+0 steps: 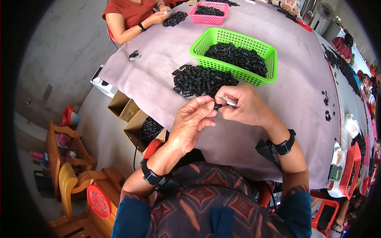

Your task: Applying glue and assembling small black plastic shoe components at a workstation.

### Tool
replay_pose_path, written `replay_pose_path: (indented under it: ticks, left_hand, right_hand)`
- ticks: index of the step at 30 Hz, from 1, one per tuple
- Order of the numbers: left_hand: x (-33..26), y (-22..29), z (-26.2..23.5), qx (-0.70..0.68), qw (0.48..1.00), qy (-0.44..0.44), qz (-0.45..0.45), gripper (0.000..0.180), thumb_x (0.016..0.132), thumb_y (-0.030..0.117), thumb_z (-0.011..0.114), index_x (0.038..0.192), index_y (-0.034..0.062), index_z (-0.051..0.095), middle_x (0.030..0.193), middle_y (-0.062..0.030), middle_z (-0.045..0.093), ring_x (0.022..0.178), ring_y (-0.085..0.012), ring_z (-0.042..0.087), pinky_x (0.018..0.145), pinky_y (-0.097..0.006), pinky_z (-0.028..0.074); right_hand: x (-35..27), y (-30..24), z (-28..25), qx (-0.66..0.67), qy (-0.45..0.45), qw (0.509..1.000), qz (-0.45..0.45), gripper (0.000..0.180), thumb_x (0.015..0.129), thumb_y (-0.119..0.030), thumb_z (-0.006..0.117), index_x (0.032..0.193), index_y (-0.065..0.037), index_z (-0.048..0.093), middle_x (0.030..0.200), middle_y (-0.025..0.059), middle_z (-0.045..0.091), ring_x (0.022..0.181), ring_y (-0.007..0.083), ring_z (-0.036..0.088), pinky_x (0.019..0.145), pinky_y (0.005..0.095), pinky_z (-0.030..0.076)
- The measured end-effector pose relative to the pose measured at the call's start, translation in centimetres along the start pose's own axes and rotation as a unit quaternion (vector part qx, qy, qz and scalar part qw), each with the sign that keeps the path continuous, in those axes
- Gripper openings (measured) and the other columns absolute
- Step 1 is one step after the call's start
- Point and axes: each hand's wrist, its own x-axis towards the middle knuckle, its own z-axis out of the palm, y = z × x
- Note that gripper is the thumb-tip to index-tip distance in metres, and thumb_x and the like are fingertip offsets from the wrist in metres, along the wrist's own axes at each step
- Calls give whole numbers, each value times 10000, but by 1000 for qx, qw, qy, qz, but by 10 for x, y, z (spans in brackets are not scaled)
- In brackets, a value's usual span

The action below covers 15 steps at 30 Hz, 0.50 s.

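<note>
My left hand (192,119) pinches a small black piece (217,106) between thumb and fingertips. Against it, my right hand (243,104) grips a small blade (228,100) whose lower part looks wrapped in something whitish. Both hands meet above the near part of the cloth-covered table. Just beyond them lies a loose pile of short black pieces (200,81). Behind that pile stands a bright green plastic basket (262,81), partly filled with more black pieces. My fingers hide most of the held piece.
Across the table (295,103) at the upper left, another person's hand (159,16) works beside a black pile and a pink basket (208,20). Cardboard boxes (137,126) stand below the table's left edge, near wooden chairs (69,180). A red basket (351,170) is at right.
</note>
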Motion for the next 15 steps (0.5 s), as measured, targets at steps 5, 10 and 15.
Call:
replay_pose_path:
  ticks: [5, 10, 15]
  left_hand:
    - [1, -2, -3, -1, 1000, -9, 13, 170, 892, 102, 606, 1048, 32, 599, 942, -56, 643, 792, -132, 638, 664, -266, 552]
    - [-3, 1, -1, -23, 1000, 17, 4, 177, 878, 123, 635, 1033, 37, 625, 966, -64, 665, 830, -140, 645, 677, -262, 534]
    - [-7, 3, 2, -29, 999, 27, 33, 161, 903, 108, 590, 1043, 33, 615, 970, -82, 666, 838, -164, 656, 693, -273, 547]
  right_hand:
    - [-1, 0, 4, 50, 16, 999, -3, 104, 705, -40, 634, 765, -23, 551, 574, -21, 401, 544, 51, 350, 486, 239, 322]
    - [0, -2, 11, 87, 80, 993, -10, 178, 723, -68, 712, 853, -44, 592, 638, -20, 451, 572, 52, 393, 504, 226, 340]
    - [-2, -7, 17, 48, 104, 990, -77, 238, 716, -78, 744, 900, -37, 600, 707, 7, 513, 595, 81, 448, 529, 241, 380]
